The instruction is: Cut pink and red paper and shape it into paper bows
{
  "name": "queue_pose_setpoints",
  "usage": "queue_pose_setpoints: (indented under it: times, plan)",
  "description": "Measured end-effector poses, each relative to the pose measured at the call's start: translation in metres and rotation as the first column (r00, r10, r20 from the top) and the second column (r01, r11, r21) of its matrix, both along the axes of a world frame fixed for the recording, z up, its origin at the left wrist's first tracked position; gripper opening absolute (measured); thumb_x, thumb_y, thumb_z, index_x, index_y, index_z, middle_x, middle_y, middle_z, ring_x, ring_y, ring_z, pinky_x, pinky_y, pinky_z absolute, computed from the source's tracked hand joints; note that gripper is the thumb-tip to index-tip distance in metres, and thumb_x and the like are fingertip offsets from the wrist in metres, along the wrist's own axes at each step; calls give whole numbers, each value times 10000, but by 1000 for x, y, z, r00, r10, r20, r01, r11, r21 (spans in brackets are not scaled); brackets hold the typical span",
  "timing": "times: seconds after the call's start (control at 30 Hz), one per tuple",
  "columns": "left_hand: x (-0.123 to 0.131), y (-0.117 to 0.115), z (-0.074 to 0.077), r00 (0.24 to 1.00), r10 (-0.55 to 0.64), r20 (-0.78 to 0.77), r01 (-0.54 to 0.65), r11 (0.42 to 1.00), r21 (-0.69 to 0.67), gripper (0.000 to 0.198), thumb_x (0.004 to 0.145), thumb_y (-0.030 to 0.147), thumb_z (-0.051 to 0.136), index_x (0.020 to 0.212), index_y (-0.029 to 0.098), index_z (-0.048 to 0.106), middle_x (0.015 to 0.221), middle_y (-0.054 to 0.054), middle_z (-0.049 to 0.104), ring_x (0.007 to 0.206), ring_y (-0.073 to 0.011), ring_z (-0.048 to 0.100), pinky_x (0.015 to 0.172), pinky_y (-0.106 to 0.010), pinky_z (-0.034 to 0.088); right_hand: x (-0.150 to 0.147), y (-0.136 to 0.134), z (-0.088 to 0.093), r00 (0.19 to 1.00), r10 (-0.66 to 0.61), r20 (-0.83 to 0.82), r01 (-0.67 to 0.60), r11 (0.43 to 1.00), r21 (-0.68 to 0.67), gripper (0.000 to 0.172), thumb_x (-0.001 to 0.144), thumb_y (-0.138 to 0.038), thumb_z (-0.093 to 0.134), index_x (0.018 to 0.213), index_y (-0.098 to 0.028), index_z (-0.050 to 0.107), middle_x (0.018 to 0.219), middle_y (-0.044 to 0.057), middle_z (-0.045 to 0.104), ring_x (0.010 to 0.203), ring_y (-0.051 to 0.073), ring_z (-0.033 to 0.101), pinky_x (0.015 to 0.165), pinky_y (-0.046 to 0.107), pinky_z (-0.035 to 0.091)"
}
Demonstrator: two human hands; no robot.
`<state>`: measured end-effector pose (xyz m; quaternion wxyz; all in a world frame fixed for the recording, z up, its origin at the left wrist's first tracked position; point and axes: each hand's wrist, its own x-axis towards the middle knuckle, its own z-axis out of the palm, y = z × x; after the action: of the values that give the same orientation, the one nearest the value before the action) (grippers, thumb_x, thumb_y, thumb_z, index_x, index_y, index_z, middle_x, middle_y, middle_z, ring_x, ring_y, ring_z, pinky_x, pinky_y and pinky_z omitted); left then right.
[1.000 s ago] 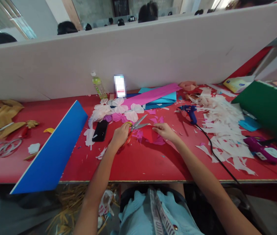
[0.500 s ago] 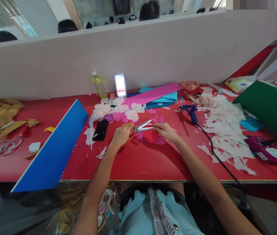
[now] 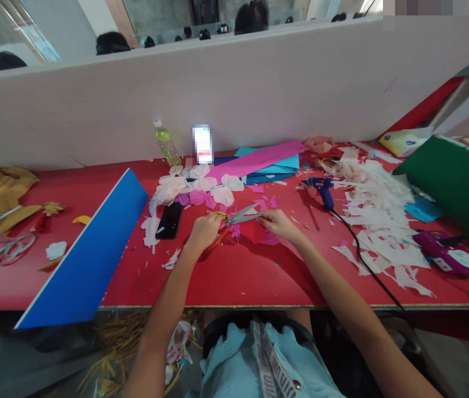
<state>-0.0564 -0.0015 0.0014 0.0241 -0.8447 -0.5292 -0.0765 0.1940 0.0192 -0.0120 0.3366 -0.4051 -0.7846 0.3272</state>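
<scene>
Orange-handled scissors [image 3: 240, 217], gripped closed around the loops by the left hand [image 3: 205, 232], blades slightly parted, tips pointing right and slightly upward, long axis nearly level across the red table [image 3: 234, 276]. Crimson paper [image 3: 251, 232] lies just beyond the tips, nearer the right hand [image 3: 278, 224]; its fingers [image 3: 264, 216] rest at the paper, hold unclear. Farther: black smartphone [image 3: 169, 220], white paper flowers [image 3: 203, 179], blue glue gun [image 3: 321, 190], pale partition [image 3: 217, 99].

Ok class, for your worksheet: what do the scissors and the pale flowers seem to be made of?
The scissors look like shiny steel blades, given their bright metallic glare, with smooth moulded plastic handles in yellow and orange-red. The pale flowers look like thin, matte paper, perhaps tissue or crepe, judging by their soft creases and cut petals; the exact type is hard to tell.
</scene>
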Motion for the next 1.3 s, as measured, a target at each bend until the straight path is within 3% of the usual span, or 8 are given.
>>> queue_pose_setpoints:
  times: [0.6,1.3]
  plan:
    - [-4,-2,4,999,-42,-6,42,999,-23,328,854,296,527,1154,171,573,1109,-96,655,1005,-219,617,868,-306,455,2,1,-1,997,-13,70,7,996,86,292,765,-180,429,885,-116,687,622,21,599,525,108,438,530,221,314]
    - [-3,-2,8,998,-43,-39,40,996,-85,280,887,351,462,1001,162,635,944,-103,681,894,-222,637,776,-299,446,4,5,-5,996,1,87,-7,998,64,313,780,-219,425,915,-119,690,553,-8,516,503,110,407,520,222,312]
